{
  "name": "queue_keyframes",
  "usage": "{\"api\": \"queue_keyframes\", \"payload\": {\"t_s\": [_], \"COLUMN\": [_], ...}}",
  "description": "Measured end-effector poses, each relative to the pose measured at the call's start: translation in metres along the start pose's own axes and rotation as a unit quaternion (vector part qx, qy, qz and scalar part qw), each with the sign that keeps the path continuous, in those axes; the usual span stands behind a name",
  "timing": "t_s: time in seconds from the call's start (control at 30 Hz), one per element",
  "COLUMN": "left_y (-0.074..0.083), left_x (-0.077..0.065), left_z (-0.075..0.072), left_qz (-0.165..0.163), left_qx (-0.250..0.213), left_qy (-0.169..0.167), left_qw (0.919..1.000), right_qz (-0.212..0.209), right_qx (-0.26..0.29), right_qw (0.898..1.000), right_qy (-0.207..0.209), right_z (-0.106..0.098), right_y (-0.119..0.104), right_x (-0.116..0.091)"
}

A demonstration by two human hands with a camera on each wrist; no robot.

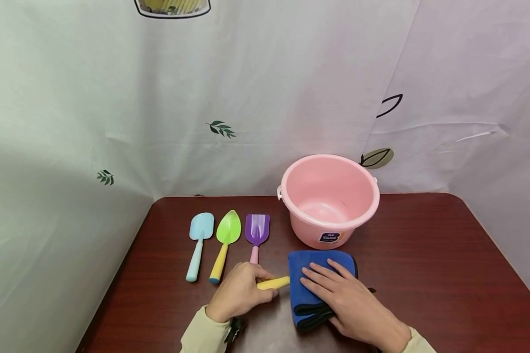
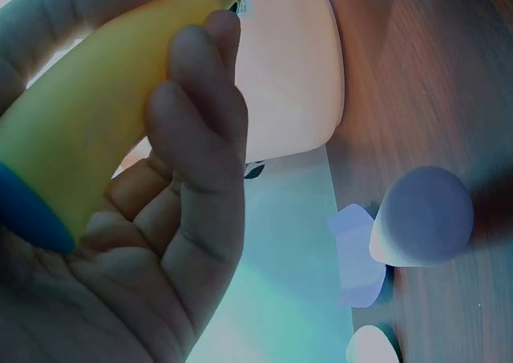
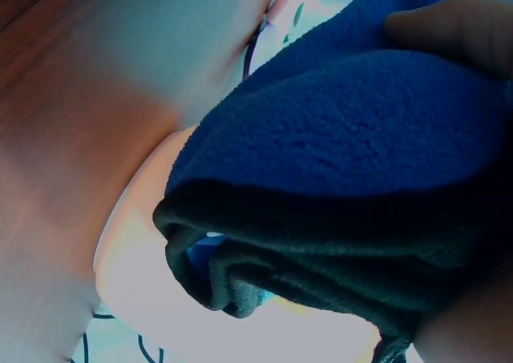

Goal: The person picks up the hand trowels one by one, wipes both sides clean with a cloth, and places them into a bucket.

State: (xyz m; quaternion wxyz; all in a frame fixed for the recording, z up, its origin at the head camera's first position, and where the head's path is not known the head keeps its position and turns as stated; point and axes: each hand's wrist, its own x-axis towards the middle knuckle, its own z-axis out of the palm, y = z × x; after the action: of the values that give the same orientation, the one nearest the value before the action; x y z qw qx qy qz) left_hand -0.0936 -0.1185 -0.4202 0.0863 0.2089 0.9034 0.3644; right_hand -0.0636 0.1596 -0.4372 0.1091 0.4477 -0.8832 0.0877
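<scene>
My left hand (image 1: 240, 291) grips a yellow handle (image 1: 275, 283) with a blue end cap, fingers and thumb curled round it. It matches the handle of the green toy trowel (image 1: 228, 229) on the table. The far end of the gripped tool goes in at the left edge of a folded blue cloth (image 1: 298, 289), and its head is hidden there. On top of the cloth, which has black edging, lie the fingers of my right hand (image 1: 353, 305). The thumb is on the underside, so the cloth is held between them. In the right wrist view the cloth's layers (image 3: 337, 123) bulge.
A pink bucket (image 1: 371, 208) with white handle lugs stands behind the cloth. To the left lie a light blue toy shovel (image 1: 201, 226) and a purple toy shovel (image 1: 257, 229) with a pink handle. White patterned fabric (image 1: 265, 98) hangs behind the dark red table (image 1: 446, 274).
</scene>
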Motion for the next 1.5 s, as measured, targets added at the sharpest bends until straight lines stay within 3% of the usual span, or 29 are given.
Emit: {"api": "queue_keyframes", "payload": {"t_s": [0.93,1.27,1.5], "left_y": [-0.0056,-0.0073,-0.0091], "left_x": [0.0004,-0.0009,-0.0026], "left_z": [-0.0016,-0.0028,-0.004], "left_qz": [0.003,0.005,0.014], "left_qx": [-0.006,0.004,0.019], "left_qy": [0.004,0.012,0.025], "left_qw": [1.0,0.9999,0.9994], "right_qz": [0.036,0.066,0.07], "right_qx": [0.008,0.008,-0.002], "right_qw": [0.999,0.997,0.997], "right_qy": [0.008,-0.03,-0.014], "right_z": [0.0048,-0.0015,-0.001], "right_y": [0.0021,0.0038,0.005], "right_x": [-0.0035,-0.0045,-0.0091]}}
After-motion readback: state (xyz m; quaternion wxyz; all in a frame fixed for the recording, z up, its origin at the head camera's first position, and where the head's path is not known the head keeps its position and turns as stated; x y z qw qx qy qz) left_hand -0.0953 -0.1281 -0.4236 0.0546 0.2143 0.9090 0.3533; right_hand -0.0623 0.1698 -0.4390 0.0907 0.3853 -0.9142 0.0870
